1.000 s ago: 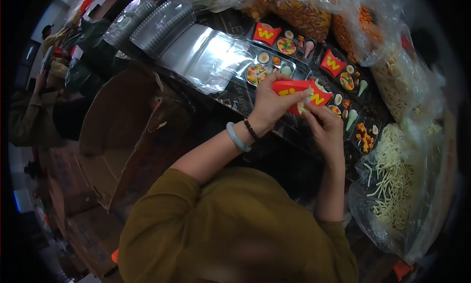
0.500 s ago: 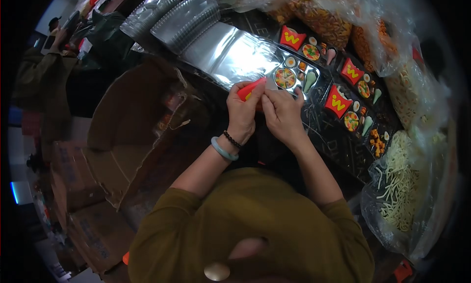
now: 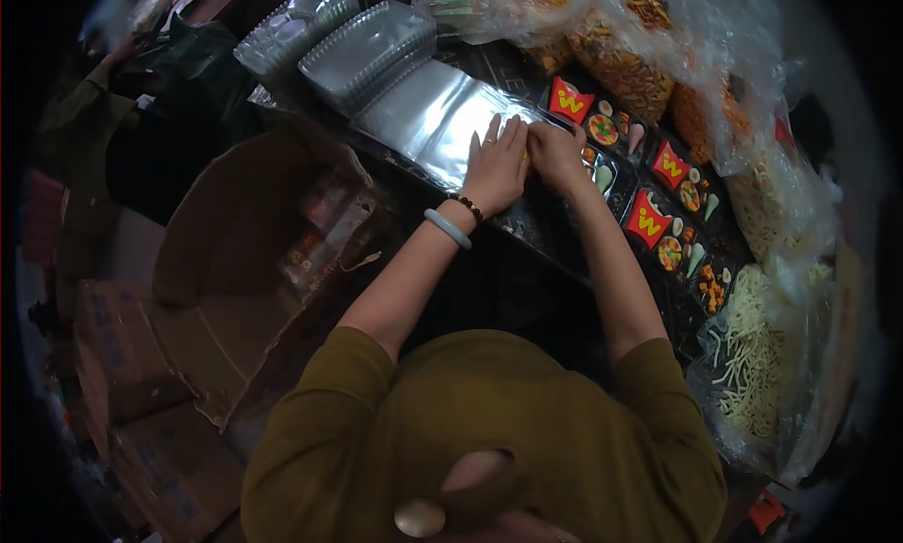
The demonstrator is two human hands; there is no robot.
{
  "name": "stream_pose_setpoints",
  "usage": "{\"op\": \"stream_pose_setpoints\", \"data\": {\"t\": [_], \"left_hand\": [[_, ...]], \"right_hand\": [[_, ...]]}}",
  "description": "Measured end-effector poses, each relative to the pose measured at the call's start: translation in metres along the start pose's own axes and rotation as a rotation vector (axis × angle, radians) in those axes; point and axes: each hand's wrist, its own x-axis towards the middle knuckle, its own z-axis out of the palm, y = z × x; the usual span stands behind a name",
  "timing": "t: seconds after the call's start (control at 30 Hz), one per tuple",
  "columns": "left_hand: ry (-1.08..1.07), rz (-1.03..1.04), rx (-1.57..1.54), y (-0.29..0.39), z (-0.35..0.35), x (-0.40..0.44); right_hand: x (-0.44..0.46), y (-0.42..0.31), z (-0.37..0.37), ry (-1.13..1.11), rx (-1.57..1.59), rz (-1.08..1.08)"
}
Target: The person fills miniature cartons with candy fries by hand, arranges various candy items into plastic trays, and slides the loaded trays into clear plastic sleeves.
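Fingers outstretched, my left hand (image 3: pixel 499 171) lies over the clear plastic film (image 3: pixel 423 110). My right hand (image 3: pixel 561 157) is curled closed beside it, touching or nearly touching; what its fingers grip is hidden. A sliver of red shows between the two hands. Partly under my right hand is a clear tray (image 3: pixel 616 187) with a pale green drumstick-shaped piece (image 3: pixel 603 178). To the right, red boxes with a yellow mark (image 3: pixel 648 219) sit among small egg and pizza pieces (image 3: pixel 670 253).
Stacked clear plastic trays (image 3: pixel 367 58) stand at the upper left. Plastic bags of orange pieces (image 3: pixel 625 58) and pale strands (image 3: pixel 752 364) line the back and right. An open cardboard box (image 3: pixel 221 251) stands left. Another person's sleeve (image 3: pixel 71 115) shows at the far upper left.
The red box held by my left hand is now mostly out of sight. My left hand has moved up and right and its fingers have straightened; my right hand has moved slightly up.
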Motion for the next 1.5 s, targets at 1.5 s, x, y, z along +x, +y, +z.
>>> {"op": "stream_pose_setpoints", "data": {"t": [1.5], "left_hand": [[-0.153,0.279,-0.029,0.029,-0.051,-0.030]], "right_hand": [[-0.115,-0.005,-0.102,0.337,0.029,-0.218]]}}
